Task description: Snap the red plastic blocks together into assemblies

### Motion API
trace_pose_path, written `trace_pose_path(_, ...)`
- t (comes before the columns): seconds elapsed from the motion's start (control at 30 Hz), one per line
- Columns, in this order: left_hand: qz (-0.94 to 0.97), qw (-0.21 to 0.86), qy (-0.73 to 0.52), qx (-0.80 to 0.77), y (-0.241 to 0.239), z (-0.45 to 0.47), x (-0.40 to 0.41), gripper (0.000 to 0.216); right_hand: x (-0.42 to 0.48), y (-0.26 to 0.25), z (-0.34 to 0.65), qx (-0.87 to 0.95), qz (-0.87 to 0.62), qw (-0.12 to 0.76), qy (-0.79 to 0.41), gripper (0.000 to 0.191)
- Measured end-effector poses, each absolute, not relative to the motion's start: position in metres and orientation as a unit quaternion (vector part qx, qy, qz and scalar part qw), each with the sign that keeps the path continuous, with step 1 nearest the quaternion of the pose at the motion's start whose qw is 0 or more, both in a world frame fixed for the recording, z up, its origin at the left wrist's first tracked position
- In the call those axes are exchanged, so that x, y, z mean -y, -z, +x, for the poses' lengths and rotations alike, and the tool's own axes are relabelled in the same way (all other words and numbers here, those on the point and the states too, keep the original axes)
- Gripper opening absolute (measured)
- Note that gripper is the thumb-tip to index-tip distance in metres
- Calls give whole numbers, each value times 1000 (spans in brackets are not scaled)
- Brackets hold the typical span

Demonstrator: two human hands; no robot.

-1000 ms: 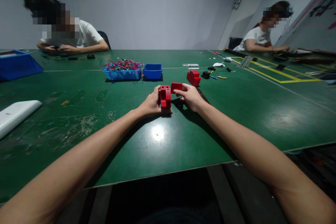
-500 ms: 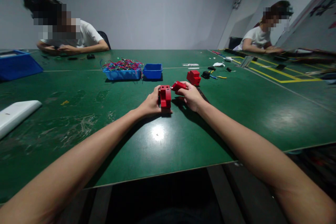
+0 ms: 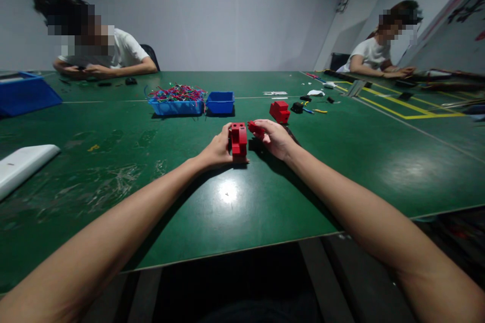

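My left hand [image 3: 221, 149] is closed around a red block with round holes in its top [image 3: 238, 140], held upright just above or on the green table. Just right of it, my right hand [image 3: 277, 137] grips a smaller red piece [image 3: 256, 129], partly covered by the fingers. A small gap separates the two red parts. Another red block [image 3: 279, 111] stands on the table beyond my right hand. A dark, narrow object [image 3: 292, 135] lies partly hidden behind my right wrist.
A blue bin of tangled wires [image 3: 178, 106] stands beside a smaller blue bin [image 3: 220, 103]. Black parts [image 3: 297, 107] and wire pieces lie at the right. A white object [image 3: 28, 164] and a large blue bin [image 3: 28, 95] are at the left. Two people sit across the green table [image 3: 182, 232].
My right hand has turned the smaller red piece, so its fingers now cover more of it. My left hand and its red block have stayed in place.
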State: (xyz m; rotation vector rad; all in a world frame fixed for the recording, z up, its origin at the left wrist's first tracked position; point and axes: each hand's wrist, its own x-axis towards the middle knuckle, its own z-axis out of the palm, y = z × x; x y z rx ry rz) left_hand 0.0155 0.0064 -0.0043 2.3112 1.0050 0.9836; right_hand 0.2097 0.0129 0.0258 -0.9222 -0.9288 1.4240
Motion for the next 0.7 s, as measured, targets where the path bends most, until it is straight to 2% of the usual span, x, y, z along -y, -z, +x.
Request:
trace_pose_path(0.1,834,218,-351,-365,4,16,-6,109,-14,-22,210,401,-399,561,-604,13)
trace_pose_path(0.3,835,216,-354,-362,5,16,-8,109,-16,-17,210,372,-416,575,-598,34)
trace_pose_path(0.7,834,220,-347,-369,4,16,-6,109,-12,-22,211,393,-411,569,-595,14)
